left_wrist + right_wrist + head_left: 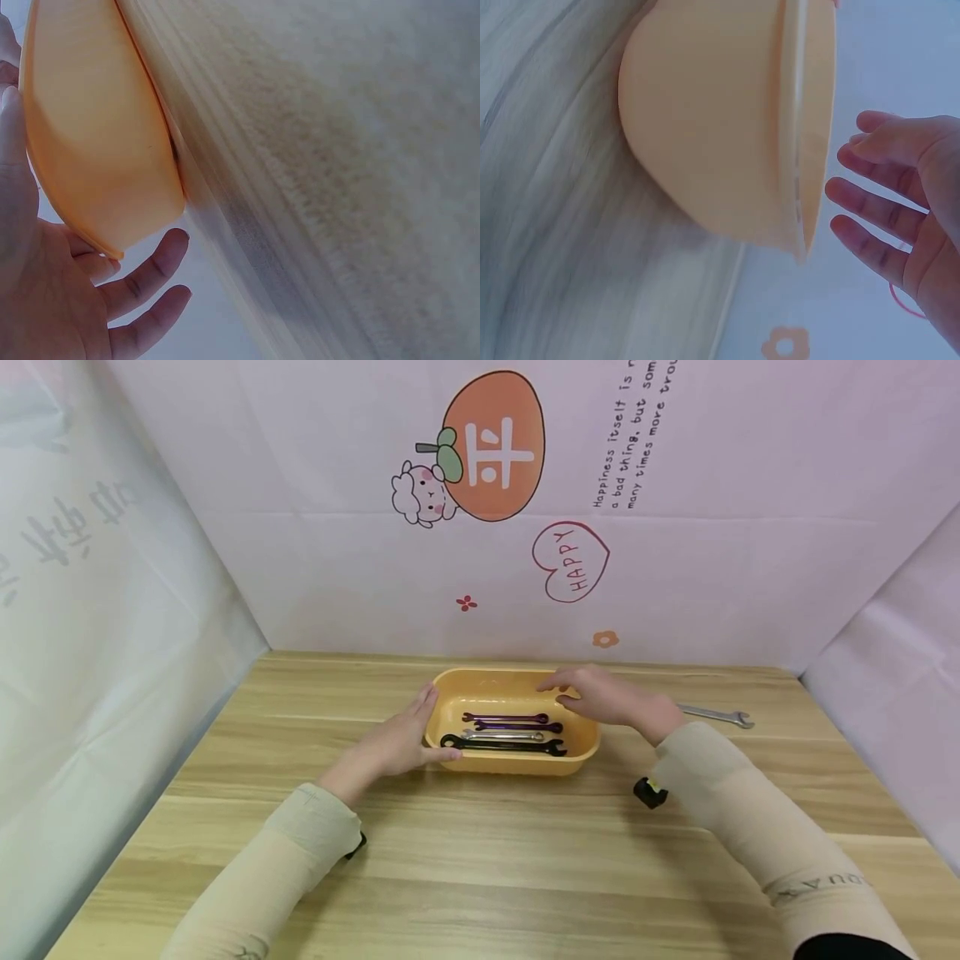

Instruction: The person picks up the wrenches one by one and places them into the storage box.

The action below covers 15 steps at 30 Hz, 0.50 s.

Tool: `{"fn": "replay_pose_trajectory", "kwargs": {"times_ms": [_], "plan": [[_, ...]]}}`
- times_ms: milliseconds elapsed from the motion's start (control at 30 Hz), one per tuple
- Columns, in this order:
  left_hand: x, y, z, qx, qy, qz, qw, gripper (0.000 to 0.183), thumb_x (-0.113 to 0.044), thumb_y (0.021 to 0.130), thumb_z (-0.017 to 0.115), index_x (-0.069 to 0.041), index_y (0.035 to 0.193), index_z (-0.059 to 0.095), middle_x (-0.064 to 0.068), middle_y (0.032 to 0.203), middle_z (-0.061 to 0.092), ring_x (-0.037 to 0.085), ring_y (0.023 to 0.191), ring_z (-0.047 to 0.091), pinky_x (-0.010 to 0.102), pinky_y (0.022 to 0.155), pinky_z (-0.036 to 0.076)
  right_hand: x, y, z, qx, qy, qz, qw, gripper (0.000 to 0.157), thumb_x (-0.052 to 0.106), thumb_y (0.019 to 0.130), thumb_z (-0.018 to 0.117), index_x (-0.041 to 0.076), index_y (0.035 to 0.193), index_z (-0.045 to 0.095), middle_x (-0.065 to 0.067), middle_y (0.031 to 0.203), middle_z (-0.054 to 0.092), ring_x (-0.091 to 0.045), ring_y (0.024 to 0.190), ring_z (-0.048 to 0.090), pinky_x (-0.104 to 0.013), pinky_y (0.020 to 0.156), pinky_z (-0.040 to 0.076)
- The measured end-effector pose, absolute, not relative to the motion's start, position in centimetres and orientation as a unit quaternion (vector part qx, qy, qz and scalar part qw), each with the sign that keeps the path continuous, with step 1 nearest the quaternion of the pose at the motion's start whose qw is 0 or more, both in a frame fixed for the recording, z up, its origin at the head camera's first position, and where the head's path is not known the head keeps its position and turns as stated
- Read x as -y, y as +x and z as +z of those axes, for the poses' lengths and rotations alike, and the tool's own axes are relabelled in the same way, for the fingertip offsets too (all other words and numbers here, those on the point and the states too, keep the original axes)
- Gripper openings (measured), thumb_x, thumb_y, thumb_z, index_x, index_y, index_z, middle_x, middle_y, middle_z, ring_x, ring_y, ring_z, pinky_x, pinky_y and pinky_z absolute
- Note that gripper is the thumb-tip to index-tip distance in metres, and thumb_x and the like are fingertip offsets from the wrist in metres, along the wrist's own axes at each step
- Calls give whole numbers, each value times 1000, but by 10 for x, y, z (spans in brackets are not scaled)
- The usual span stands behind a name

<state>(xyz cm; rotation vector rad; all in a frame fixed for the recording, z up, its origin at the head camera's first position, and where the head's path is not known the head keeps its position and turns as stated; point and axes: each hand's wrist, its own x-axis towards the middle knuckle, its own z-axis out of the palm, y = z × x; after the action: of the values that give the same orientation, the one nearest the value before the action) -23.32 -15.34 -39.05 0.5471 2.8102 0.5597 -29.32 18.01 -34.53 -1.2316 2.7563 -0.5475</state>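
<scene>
A yellow plastic basin (517, 766) stands on the wooden table, seen from the side in both wrist views. In it lie two purple wrenches (517, 727), a silver wrench (517, 736) and, along the front, a longer black wrench (510, 746), all roughly parallel. My left hand (401, 739) grips the basin's left end, thumb along the front rim and fingers around the end wall. Over the right back part of the basin hovers my right hand (596, 695), its fingers relaxed and slightly bent, holding nothing. The right wrist view shows these fingers (870, 244) apart from the rim.
Another silver wrench (716, 716) lies on the table (480, 877) at the right, partly hidden behind the right wrist. A printed white sheet (337, 585) stands behind the table, with more white sheets on both sides. A small black device (650, 792) shows beside the right sleeve.
</scene>
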Motion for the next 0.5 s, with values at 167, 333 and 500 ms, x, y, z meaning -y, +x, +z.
{"fn": "replay_pose_trajectory", "kwargs": {"times_ms": [167, 333, 500], "plan": [[154, -233, -390, -957, 189, 189, 110, 119, -72, 89, 63, -5, 164, -1, 8, 170, -11, 41, 147, 31, 52, 110, 41, -197, -293, -343, -900, -394, -184, 17, 33, -8, 94, 65, -2, 126, 71, -18, 122, 70, -38, 115, 65, -53, 94, 53], [154, -233, -391, -957, 189, 191, 111, 119, -71, 89, 63, -5, 164, -2, 10, 170, -10, 39, 150, 25, 52, 116, 32, -214, -293, -342, -911, -373, -177, 3, 32, -7, 95, 64, -1, 126, 71, -18, 123, 70, -36, 112, 66, -53, 91, 54], [154, -233, -392, -957, 185, 192, 110, 118, -69, 90, 65, -6, 164, -2, 7, 170, -11, 39, 149, 28, 52, 114, 36, -232, -293, -341, -922, -344, -176, -1, 31, -3, 97, 64, 0, 127, 71, -18, 125, 70, -35, 109, 67, -54, 91, 54]]}}
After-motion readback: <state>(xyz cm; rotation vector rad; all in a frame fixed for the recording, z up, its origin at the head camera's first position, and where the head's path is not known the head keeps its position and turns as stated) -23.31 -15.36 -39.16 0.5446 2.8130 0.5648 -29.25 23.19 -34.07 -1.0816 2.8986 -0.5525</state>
